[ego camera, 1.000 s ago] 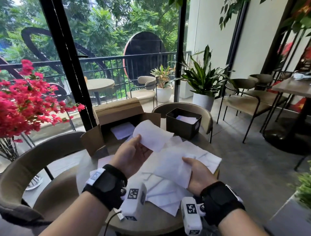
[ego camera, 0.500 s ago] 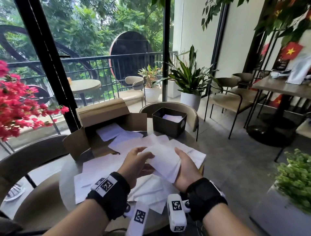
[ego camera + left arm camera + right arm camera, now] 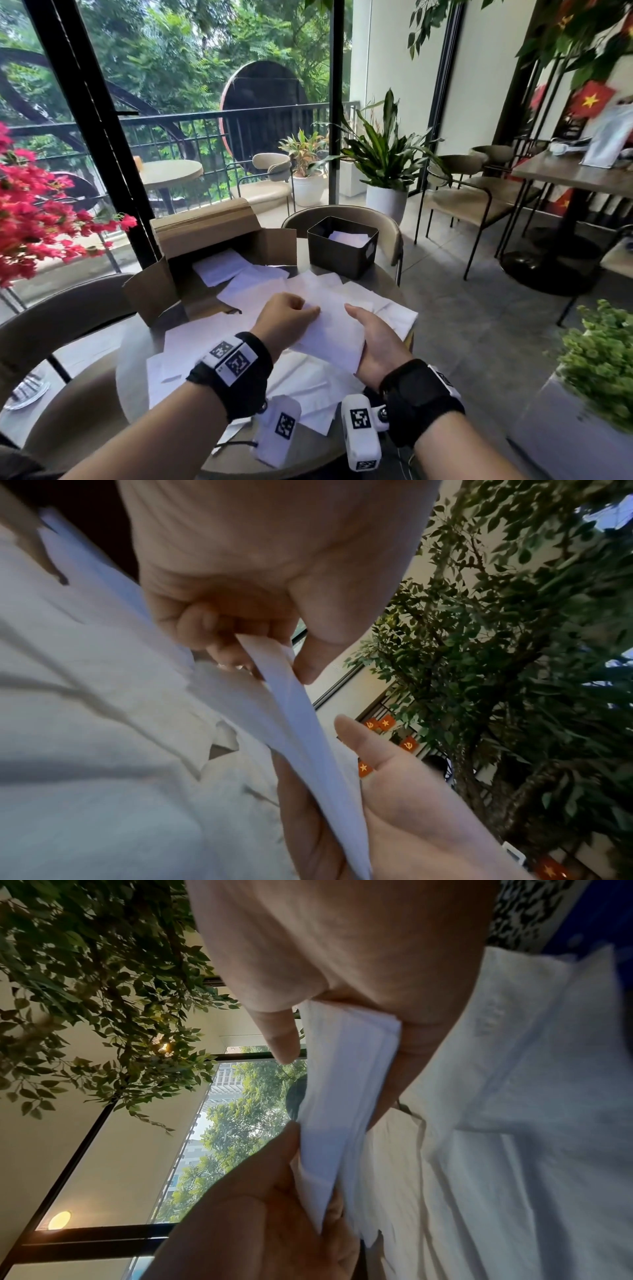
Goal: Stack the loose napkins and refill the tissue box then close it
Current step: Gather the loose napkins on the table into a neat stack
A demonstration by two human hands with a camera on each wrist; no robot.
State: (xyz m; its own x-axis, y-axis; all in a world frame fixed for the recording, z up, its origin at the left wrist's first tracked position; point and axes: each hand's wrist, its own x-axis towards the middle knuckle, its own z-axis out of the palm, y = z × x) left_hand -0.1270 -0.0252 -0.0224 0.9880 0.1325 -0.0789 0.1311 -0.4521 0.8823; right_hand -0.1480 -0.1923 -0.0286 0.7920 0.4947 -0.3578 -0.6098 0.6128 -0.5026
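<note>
Both my hands hold one thin stack of white napkins (image 3: 334, 330) just above the round table (image 3: 137, 387). My left hand (image 3: 291, 317) pinches its left edge between thumb and curled fingers (image 3: 219, 631). My right hand (image 3: 373, 339) cradles its right side, thumb (image 3: 279, 1031) on top and fingers beneath. The stack (image 3: 346, 1074) looks a few sheets thick. Loose napkins (image 3: 191, 346) are spread over the table under my hands. The black tissue box (image 3: 342, 255) stands open at the far side, with white napkins inside.
An open cardboard box (image 3: 205, 240) with napkins in it stands at the table's far left. A chair back (image 3: 387, 226) curves behind the black box and another chair (image 3: 58, 318) sits to the left. Red flowers (image 3: 37, 219) hang at the left edge.
The single napkin my left hand held up has come down onto the stack in my right hand. Both hands have closed together on that stack, lower over the table.
</note>
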